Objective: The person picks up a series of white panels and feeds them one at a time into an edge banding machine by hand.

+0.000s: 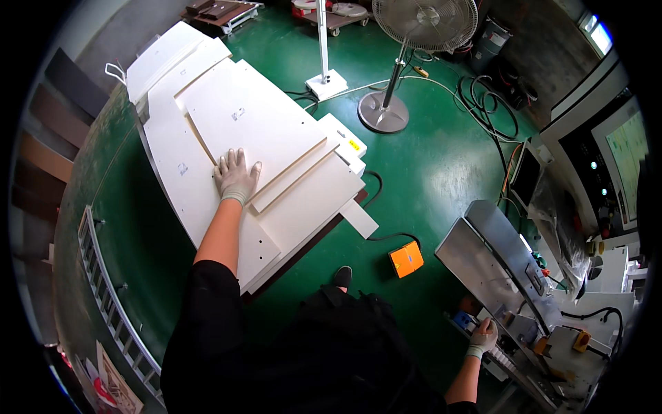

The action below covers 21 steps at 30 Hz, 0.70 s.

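Around you, a glossy green floor (441,165) is running through a workshop, with a pedestal fan (427,15) standing beyond the work and a black hose (476,103) lying in loops to its right. On your left, a stack of white panels (331,196) is taking up most of the space, its pieces overlapping unevenly. Two small printed marks are showing on the panels, one on the upper white panel (276,117) and one on the layer to its left; both are too small to read. A yellow label (355,145) is sitting on a white box (334,127) just past the stack, and an orange foot pedal (405,259) is carrying a small blue patch. At the far right, a screen (629,155) is glowing green.

Your gloved left hand (237,178) is lying palm down near the lower left edge of the upper panel, its fingers (232,158) spread apart and gripping nothing. A narrow white strip (293,176) is resting on the stack just to its right. Your gloved right hand (483,336) is reaching out at the near edge of a metal machine (476,252), beside a blue part (463,319). Its fingers are curling inward, but you can't tell whether they are pinching anything.
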{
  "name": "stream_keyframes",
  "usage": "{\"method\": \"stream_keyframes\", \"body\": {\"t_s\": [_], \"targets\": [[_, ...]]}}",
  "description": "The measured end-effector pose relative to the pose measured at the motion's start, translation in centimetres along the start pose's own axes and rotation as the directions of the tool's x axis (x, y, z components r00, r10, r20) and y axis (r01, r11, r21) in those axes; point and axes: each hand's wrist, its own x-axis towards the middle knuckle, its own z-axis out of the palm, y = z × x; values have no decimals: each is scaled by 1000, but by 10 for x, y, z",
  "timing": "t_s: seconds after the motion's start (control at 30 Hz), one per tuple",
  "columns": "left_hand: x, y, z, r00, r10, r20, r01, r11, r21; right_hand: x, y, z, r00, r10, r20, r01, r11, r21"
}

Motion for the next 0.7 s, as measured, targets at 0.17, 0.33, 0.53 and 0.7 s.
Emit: {"method": "stream_keyframes", "body": {"t_s": [0.17, 0.33, 0.53, 0.7], "targets": [[-11, 31, -5, 996, 8, 90, -16, 996, 83, 1, 9, 2, 999, -47, -8, 47, 998, -46], [-33, 59, -22, 980, 58, 188, -76, 993, 89, 6, 22, 3, 995, -101, 1, 101, 994, -45], [-90, 76, -25, 951, 195, 240, -220, 972, 85, 17, 26, 18, 990, -114, 85, 118, 992, -37], [-157, 105, -20, 922, 325, 208, -333, 943, 0, -3, -64, 62, 895, -444, 53, 402, 851, 339]]}}
